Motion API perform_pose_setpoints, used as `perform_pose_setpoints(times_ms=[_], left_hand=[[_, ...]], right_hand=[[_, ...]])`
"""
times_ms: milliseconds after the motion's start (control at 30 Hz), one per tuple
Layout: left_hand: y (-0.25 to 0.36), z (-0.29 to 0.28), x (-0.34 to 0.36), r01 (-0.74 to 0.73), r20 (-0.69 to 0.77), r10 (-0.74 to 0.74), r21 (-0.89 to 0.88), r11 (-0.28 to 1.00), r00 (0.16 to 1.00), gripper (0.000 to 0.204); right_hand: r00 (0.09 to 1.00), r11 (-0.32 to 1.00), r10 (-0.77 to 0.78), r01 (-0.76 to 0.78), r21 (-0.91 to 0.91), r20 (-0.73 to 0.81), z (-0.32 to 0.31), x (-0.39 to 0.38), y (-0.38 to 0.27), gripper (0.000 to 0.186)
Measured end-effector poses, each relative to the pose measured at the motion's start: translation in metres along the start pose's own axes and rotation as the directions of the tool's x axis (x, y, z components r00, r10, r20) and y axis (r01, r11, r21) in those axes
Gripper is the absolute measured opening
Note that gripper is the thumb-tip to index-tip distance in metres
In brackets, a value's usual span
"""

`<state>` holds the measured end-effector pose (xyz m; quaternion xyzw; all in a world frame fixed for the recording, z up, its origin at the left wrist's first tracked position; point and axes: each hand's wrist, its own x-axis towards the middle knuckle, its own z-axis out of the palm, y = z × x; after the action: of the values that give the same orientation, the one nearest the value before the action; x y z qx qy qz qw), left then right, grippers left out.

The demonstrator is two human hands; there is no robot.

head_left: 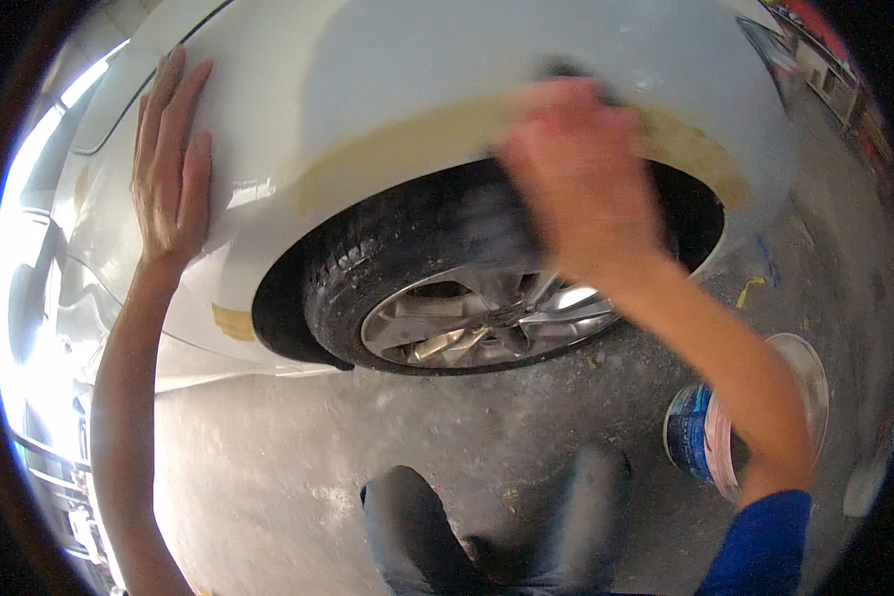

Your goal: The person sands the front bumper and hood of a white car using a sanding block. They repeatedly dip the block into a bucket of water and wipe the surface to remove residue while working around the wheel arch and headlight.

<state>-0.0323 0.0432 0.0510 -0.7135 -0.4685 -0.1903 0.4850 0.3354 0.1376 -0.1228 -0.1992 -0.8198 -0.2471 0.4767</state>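
Observation:
My left hand (169, 159) rests flat on a white car's body panel (407, 55), left of the wheel arch, fingers extended. My right hand (581, 179), blurred by motion, is closed over a dark object (566, 70), possibly a pad or block, on the yellowish band (387, 139) along the arch. Its shape is mostly hidden behind my fingers. Below the band are the black tyre (338, 288) and silver alloy rim (447, 318). Another small yellowish patch (233, 321) shows at the arch's lower left end.
A blue-labelled container (690, 427) and a pale round tub or lid (805, 363) stand on the grey floor (268, 447) at lower right, partly behind my forearm. My knees (402, 497) are at the bottom. Cluttered shelving (829, 84) is at upper right.

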Motion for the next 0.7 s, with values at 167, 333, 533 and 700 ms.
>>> perform_pose_setpoints(times_ms=[167,333,533,700], left_hand=[[0.001,0.004,0.008,-0.049,-0.004,0.049,-0.041,0.998,0.999,0.056],[-0.002,-0.011,-0.003,-0.029,0.006,0.029,0.014,0.999,1.000,0.058],[0.007,-0.008,0.011,0.004,0.030,-0.003,-0.035,0.999,1.000,0.058],[-0.003,-0.022,0.004,-0.047,0.054,0.046,0.009,0.999,0.997,0.058]], right_hand=[[0.984,0.950,-0.164,0.178,-0.255,0.075,0.021,0.065,-0.063,0.079],[0.989,0.987,-0.076,0.056,-0.154,-0.127,-0.019,-0.050,0.054,0.055],[0.980,0.999,-0.022,0.030,0.039,-0.197,0.017,0.035,-0.054,0.051],[0.988,0.990,-0.127,0.132,0.052,-0.090,-0.006,-0.005,0.013,0.055]])
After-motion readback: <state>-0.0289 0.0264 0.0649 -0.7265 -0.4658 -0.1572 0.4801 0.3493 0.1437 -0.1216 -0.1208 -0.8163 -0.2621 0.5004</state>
